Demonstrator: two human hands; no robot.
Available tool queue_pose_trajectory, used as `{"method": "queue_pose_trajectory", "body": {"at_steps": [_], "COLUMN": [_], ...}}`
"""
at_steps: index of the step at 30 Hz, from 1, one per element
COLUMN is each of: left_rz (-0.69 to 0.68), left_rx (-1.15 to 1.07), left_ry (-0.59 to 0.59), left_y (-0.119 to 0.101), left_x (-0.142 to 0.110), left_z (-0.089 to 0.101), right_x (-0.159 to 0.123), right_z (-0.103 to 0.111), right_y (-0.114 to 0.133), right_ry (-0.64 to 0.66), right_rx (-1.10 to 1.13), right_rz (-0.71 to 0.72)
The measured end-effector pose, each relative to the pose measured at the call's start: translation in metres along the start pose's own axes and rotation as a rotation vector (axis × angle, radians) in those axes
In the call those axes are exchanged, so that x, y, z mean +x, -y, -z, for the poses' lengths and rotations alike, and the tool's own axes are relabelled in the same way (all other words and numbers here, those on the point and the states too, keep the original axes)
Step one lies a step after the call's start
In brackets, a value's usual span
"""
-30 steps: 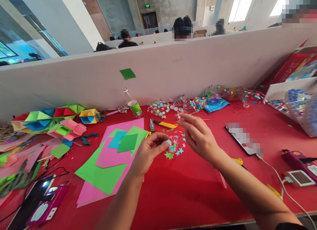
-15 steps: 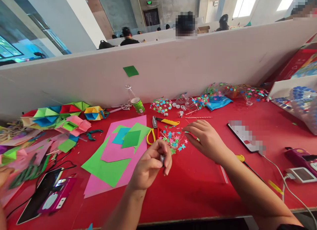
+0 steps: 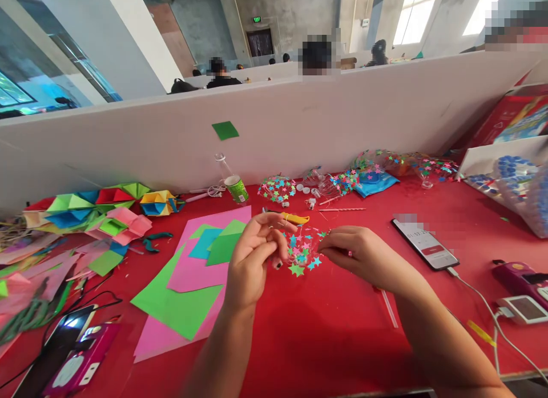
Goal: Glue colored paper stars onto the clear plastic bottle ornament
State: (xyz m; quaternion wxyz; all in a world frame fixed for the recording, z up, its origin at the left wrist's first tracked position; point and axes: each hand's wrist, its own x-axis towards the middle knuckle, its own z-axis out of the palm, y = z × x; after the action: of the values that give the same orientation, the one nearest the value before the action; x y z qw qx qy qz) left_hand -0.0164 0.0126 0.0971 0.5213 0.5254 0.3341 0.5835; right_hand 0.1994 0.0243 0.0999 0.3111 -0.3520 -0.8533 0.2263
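Observation:
My left hand [image 3: 254, 258] hovers at the left of a clear ball decorated with colourful star stickers [image 3: 299, 249]. Its fingers are curled, and a small dark-tipped thing shows under them, too small to name. On the ball's right side is my right hand [image 3: 363, 249], thumb and fingertips pinched together close to the stars. Whatever lies in that pinch is hidden. Behind the left fingers, a yellow-handled cutter [image 3: 295, 218] lies partly covered.
Pink, green and blue paper sheets [image 3: 184, 306] spread at left, beside folded paper shapes [image 3: 115, 206]. Star-covered balls [image 3: 277, 188], a green can [image 3: 237, 189] and a blue packet [image 3: 377, 181] line the partition [image 3: 274, 124]. A charging phone [image 3: 423, 244] lies right.
My left hand has risen towards the star-covered ball, its fingers loosening somewhat. My right hand has come down slightly, fingertips drawn together. The camera view has shifted a little.

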Motion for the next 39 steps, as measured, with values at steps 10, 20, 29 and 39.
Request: {"method": "queue_pose_trajectory", "body": {"at_steps": [10,20,29,39], "left_rz": [0.161,0.236,0.184,0.316], "left_rx": [-0.007,0.122,0.281,0.215], "left_ry": [-0.022,0.071,0.171,0.24], "left_y": [0.015,0.017,0.009,0.007], "left_x": [0.0,-0.002,-0.005,-0.003], "left_z": [-0.007,-0.009,-0.004,0.005], "right_x": [0.013,0.016,0.017,0.005], "right_z": [-0.025,-0.031,-0.029,-0.014], "right_y": [0.001,-0.007,-0.003,-0.003], "right_ry": [-0.159,-0.287,-0.339,-0.4], "right_rx": [0.951,0.94,0.71,-0.008], "right_rz": [-0.282,-0.282,-0.205,0.213]}}
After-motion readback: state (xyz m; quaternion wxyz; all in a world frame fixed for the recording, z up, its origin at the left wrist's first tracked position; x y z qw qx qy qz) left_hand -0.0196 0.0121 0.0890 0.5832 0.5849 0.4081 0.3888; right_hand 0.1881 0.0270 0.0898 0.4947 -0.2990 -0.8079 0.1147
